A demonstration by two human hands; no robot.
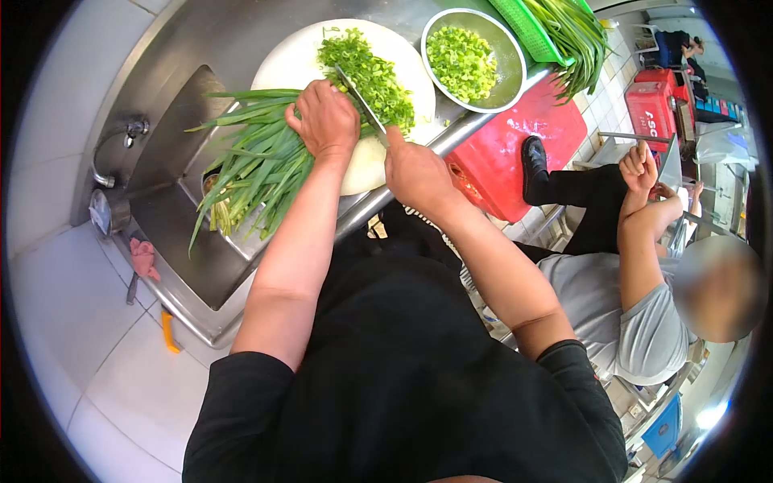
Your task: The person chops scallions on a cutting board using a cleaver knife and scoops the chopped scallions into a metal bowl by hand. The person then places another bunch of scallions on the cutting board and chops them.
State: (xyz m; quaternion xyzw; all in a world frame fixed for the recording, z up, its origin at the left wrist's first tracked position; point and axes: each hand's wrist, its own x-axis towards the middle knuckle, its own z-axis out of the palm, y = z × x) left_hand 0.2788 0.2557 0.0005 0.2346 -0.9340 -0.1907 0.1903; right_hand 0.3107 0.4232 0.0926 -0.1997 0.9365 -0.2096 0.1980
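Observation:
My left hand (326, 119) presses down on a thick bunch of green onions (270, 157), its fingers curled over the stalks beside the blade. The leafy lengths hang off the board over the sink. In my right hand (415, 173) is the handle of a kitchen knife (362, 102), its blade angled across the greens. Chopped green onion (378, 72) lies heaped on the round white cutting board (282, 60), to the right of my left hand. A metal bowl (515, 80) of chopped green onion stands just right of the board.
A green basket (523, 28) with whole green onions (568, 40) stands at upper right. Below the counter edge is a red box (523, 145). A seated person in a grey shirt (592, 298) is on my right. The sink (177, 233) and tap (133, 133) lie left.

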